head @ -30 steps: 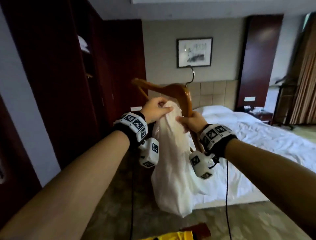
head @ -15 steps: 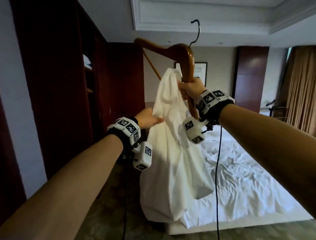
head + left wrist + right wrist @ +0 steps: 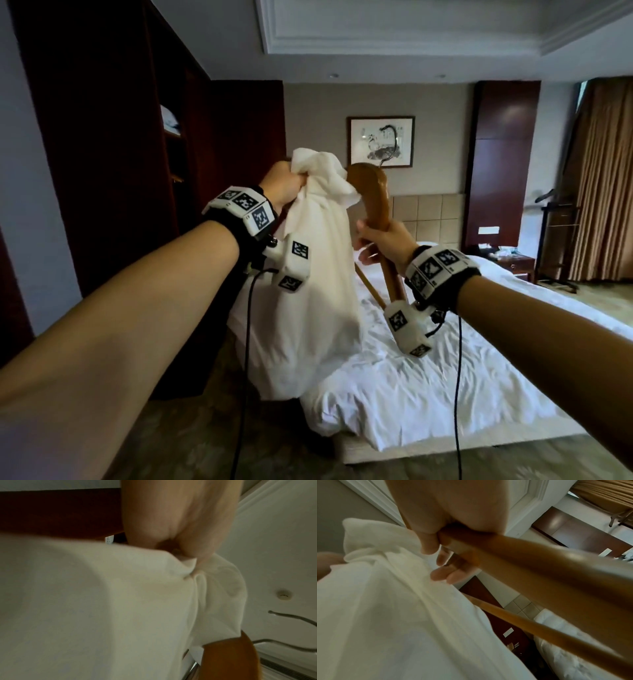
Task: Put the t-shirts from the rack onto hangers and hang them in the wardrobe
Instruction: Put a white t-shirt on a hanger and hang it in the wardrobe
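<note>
A white t-shirt hangs bunched in the air ahead of me; my left hand grips its gathered top in a fist. My right hand holds a brown wooden hanger by one arm, thumb and fingers curled round the wood. The hanger's curved top stands beside the shirt's bunched fabric and touches it; its metal hook points away. One side of the hanger is hidden behind the cloth. The dark wardrobe stands to my left with an open section.
A bed with white sheets lies straight ahead and to the right. A dark wood panel, a nightstand, a valet stand and brown curtains are at the far right. Cables hang from both wrists.
My right hand has lowered the hanger from overhead to chest height. My left hand rose from the shirt's side to grip its bunched top, now higher than the right hand.
</note>
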`<state>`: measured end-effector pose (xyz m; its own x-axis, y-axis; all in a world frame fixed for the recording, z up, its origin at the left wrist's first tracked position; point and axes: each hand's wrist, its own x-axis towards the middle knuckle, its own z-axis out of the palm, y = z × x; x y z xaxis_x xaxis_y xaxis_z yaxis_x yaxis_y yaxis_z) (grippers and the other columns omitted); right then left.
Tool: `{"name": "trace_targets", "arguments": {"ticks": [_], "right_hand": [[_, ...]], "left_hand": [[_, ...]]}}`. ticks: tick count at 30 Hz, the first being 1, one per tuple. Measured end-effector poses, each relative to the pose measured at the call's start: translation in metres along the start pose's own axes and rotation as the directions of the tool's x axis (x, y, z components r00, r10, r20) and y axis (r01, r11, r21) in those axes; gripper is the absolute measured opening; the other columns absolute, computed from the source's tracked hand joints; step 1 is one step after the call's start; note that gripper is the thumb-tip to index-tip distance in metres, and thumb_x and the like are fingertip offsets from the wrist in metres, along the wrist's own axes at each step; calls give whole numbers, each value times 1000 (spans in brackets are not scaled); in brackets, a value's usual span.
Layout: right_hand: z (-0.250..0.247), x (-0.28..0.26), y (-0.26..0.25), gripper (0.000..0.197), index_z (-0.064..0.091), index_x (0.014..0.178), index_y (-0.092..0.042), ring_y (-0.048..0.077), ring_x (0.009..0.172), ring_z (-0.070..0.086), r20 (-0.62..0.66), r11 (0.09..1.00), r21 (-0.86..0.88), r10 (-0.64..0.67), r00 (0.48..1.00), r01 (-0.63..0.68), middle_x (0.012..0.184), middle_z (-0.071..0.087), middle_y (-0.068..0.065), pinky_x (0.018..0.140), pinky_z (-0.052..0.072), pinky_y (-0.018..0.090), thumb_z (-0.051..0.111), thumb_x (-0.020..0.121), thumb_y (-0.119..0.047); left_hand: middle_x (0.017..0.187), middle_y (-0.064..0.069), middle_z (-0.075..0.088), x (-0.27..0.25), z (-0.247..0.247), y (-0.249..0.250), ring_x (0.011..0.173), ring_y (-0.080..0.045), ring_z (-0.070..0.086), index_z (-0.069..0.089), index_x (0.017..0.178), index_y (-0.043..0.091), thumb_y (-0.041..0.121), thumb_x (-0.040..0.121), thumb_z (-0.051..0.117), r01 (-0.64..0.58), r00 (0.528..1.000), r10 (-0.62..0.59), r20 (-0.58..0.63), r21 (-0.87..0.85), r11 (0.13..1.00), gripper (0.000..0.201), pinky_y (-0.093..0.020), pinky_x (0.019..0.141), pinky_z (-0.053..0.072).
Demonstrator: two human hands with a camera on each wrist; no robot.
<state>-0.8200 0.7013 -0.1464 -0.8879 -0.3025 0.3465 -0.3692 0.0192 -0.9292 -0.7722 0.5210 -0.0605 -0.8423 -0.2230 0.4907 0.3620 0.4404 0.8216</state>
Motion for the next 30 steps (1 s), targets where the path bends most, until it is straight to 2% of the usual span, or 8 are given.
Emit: {"name": "trace_targets", "arguments": {"ticks": [3, 9, 13, 16, 20, 25, 27, 30], "right_hand": [[4, -3, 14, 20, 55, 97, -6, 20, 60, 64, 66, 1000, -2, 31, 997, -31, 78, 66, 10, 53, 55, 26, 57, 93, -25], [8, -2, 30, 31, 59, 112, -7, 21, 73, 65, 99, 991, -119, 81, 992, -69, 98, 68, 10, 59, 56, 28, 59, 91, -29], [9, -5, 39, 8, 62, 96, -12, 21, 66, 65, 164, 983, -120, 160, 973, -141, 93, 66, 13, 59, 57, 29, 63, 88, -12], [13, -5, 40, 19, 62, 77, -11, 21, 61, 58, 174, 975, -200, 129, 976, -93, 77, 60, 12, 58, 55, 25, 59, 81, 7], [15, 0, 28, 18, 62, 74, -9, 16, 59, 58, 189, 985, -161, 99, 977, -69, 70, 61, 7, 58, 53, 21, 63, 79, 8], [13, 10, 13, 15, 62, 75, -9, 21, 71, 61, 163, 990, -119, 93, 982, -74, 77, 63, 10, 83, 53, 34, 65, 80, 5], [15, 10, 13, 11, 60, 78, -8, 21, 71, 61, 126, 991, -105, 98, 987, -85, 78, 64, 9, 77, 55, 33, 63, 84, 0], [26, 7, 21, 6, 58, 85, -9, 19, 67, 61, 75, 989, -105, 116, 990, -108, 79, 64, 9, 59, 54, 25, 63, 87, -9]], "left_hand": [[79, -5, 61, 6, -3, 4, 77, -21, 59, 62, 89, 9, 10, 88, 51, -1, 999, 2, -54, 22, 1000, 12, -27, 65, 45], [71, -4, 56, 21, -18, 9, 70, -23, 56, 59, 82, 8, 17, 90, 46, 85, 972, -53, -230, 131, 988, 19, -30, 62, 43], [69, 5, 46, 29, -24, 13, 77, -19, 51, 42, 65, 21, 8, 92, 45, 82, 964, -57, -260, 87, 993, 30, -32, 77, 48], [69, 6, 43, 28, -26, 11, 65, -11, 48, 39, 64, 23, 7, 93, 45, 84, 962, -56, -267, 93, 992, 34, -28, 74, 48], [68, 5, 44, 26, -34, -1, 85, -19, 49, 41, 64, 22, 7, 92, 46, 109, 959, -74, -274, 114, 987, 33, -30, 76, 47], [91, -16, 63, 20, -51, -19, 93, -33, 63, 61, 85, 4, 10, 88, 52, 154, 935, -129, -331, 52, 987, 12, -38, 74, 51], [94, -16, 63, 18, -54, -20, 87, -29, 63, 62, 93, 2, 7, 90, 50, 167, 929, -164, -332, -19, 986, 13, -35, 72, 50], [80, -3, 53, 14, -51, -13, 67, -12, 55, 47, 75, 11, -1, 95, 40, 153, 952, -212, -220, -257, 954, 24, -19, 54, 49]]}}
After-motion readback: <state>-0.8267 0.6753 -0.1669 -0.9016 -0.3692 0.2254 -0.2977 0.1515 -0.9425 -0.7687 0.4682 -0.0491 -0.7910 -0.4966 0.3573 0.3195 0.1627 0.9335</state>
